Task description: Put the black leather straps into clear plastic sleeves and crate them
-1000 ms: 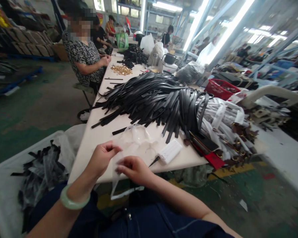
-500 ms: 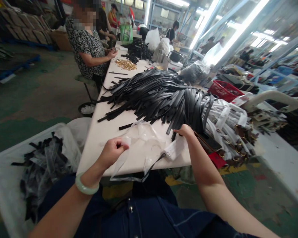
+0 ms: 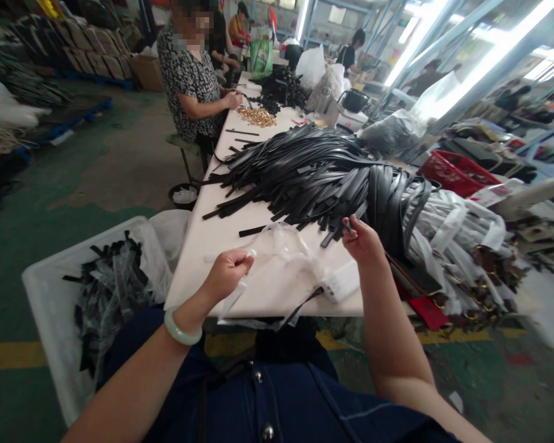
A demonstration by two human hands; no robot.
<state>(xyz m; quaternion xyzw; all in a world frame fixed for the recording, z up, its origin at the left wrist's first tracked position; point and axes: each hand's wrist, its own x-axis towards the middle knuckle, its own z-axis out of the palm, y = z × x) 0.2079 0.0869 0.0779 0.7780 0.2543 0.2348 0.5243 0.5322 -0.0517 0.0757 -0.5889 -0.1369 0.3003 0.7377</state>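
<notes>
My left hand (image 3: 233, 274), with a pale bangle on the wrist, is closed on a clear plastic strip (image 3: 235, 295) above the table's near edge. More crumpled clear plastic (image 3: 284, 243) lies between my hands. My right hand (image 3: 364, 241) is raised at the near side of a large pile of black straps (image 3: 300, 172). Its fingertips pinch a dark piece that looks like a strap end. Below that hand sits a white box-shaped item (image 3: 341, 283) with a black cord (image 3: 305, 304) running over the table edge.
A white bin (image 3: 41, 289) of plastic-wrapped black strips stands at left. Gold-coloured metal pieces (image 3: 257, 117) lie up the table (image 3: 189, 246), where a co-worker (image 3: 191, 86) sits. Wrapped straps with brown ends (image 3: 461, 227) and a red basket (image 3: 457, 175) are at right.
My right hand has lifted slightly and its fingers have curled in at the strap ends. My left hand keeps hold of the plastic. The view has turned a little to the left.
</notes>
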